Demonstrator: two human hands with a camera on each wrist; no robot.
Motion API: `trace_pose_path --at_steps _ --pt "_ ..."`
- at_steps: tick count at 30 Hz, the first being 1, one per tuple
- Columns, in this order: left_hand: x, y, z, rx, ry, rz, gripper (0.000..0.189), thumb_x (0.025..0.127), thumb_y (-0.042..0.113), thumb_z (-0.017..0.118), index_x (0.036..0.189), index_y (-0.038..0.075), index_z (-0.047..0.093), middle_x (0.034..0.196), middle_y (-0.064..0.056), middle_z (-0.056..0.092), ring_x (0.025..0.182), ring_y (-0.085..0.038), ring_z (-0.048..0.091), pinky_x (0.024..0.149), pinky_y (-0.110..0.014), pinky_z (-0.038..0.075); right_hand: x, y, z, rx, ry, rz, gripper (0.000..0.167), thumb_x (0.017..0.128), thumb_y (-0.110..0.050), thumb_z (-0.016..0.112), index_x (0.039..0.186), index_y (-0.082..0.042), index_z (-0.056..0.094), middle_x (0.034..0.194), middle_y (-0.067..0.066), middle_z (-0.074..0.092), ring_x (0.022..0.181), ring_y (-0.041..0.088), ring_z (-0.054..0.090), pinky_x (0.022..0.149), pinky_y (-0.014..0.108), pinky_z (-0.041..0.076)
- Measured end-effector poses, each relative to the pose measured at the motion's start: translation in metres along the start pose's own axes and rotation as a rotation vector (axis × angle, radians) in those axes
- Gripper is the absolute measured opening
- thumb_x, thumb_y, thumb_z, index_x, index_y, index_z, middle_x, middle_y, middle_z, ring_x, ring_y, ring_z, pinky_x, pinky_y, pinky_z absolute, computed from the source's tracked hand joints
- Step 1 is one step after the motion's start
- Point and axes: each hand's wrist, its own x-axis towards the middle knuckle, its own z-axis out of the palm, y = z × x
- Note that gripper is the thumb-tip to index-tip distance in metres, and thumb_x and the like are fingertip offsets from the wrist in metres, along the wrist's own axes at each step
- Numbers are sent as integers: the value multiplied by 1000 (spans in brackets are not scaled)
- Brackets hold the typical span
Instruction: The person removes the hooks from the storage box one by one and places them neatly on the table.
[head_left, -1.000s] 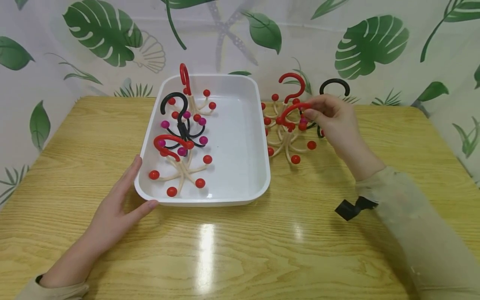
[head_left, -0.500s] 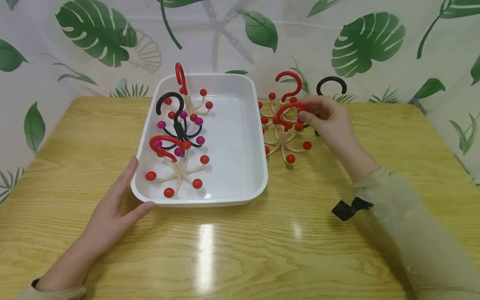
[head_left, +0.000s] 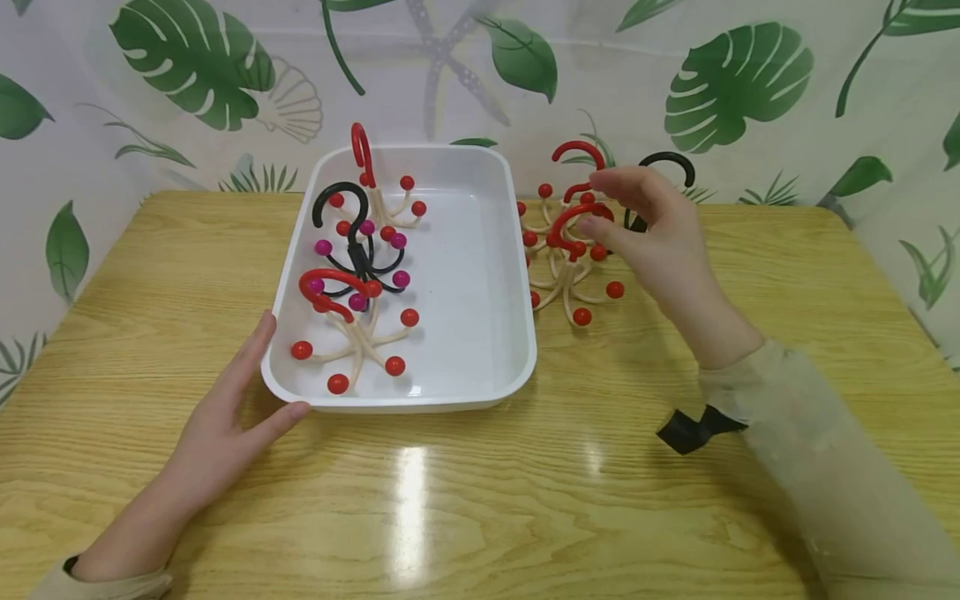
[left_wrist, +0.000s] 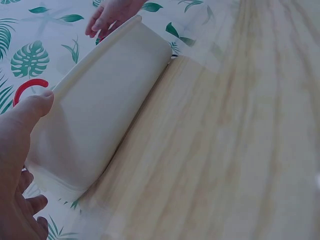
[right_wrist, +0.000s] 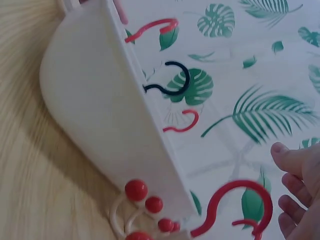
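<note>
In the head view, my left hand (head_left: pixel 217 429) rests at the near left corner of a white tray (head_left: pixel 420 406), thumb and fingers extended along its outside. My right hand (head_left: pixel 660 242) is beside the red hook of a claw-shaped hanger (head_left: pixel 572 265) with beige arms and red ball tips, right of the tray. Its thumb and fingers are spread apart; the right wrist view shows the hand clear of the red hook (right_wrist: pixel 240 184). Behind stand another red-hooked hanger (head_left: pixel 579 145) and a black-hooked hanger (head_left: pixel 670 156), partly hidden by the hand.
Along the tray's left side stand a near red-hooked hanger (head_left: pixel 330 273), a black hanger (head_left: pixel 362 258) with magenta balls and a far red-hooked hanger (head_left: pixel 371 171). A leaf-print backdrop (head_left: pixel 615 75) rises behind the wooden table (head_left: pixel 525 500). A black strap (head_left: pixel 690 431) hangs from the right sleeve.
My right hand has let go of the near hanger's red hook; its thumb and fingers have parted and the fingers lifted slightly. The left hand, tray and hangers stay in place.
</note>
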Motion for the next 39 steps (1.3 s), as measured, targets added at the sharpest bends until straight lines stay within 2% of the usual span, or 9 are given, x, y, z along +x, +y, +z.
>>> trace_pose_path --at_steps 5,8,14,19,25,31,36,39 --pt "0 1 0 -3 0 0 89 87 22 71 152 39 13 158 9 12 144 -29 11 107 -65 16 -2 -21 16 72 -34 -83 38 85 -8 72 121 -3 61 120 7 61 113 19 54 96 29 46" --pt "0 1 0 1 -2 -2 89 87 22 71 152 39 12 158 9 11 144 -29 11 107 -65 16 -1 -32 32 145 -110 -113 35 85 -6 72 118 -1 62 115 9 61 105 21 56 91 28 49" --pt "0 0 0 -3 2 6 89 87 21 72 152 38 13 158 10 11 144 -28 10 107 -66 16 0 -51 71 192 -274 -138 33 85 -8 72 116 0 62 111 7 63 100 18 59 89 28 50" --pt "-1 -2 1 -9 13 22 91 86 18 73 153 37 14 158 10 13 144 -25 11 109 -63 15 2 -60 100 228 -358 -161 31 86 -10 71 116 -2 63 110 4 64 98 13 60 87 26 51" --pt "-2 -4 1 -11 15 27 92 85 17 74 152 38 15 157 11 14 144 -19 12 109 -62 16 2 -63 125 235 -423 -134 31 86 -13 72 116 -6 64 106 1 65 96 10 60 85 23 51" --pt "-1 -3 2 -19 10 23 92 85 17 74 152 38 15 157 12 14 143 -18 12 110 -60 15 -3 -64 141 242 -492 -93 34 84 -13 74 116 -5 65 106 3 65 94 10 60 84 21 51" --pt "-1 -1 1 -21 10 24 92 85 16 73 152 38 15 157 12 14 143 -16 11 111 -57 14 -6 -66 148 229 -507 -92 30 84 -12 74 113 -6 67 101 1 66 91 9 61 84 22 51" --pt "-1 -1 1 -25 6 21 92 85 16 73 152 39 15 157 12 14 144 -18 11 110 -60 14 -7 -65 151 212 -504 -104 27 85 -11 73 111 -6 68 97 -1 67 88 9 61 82 23 52"
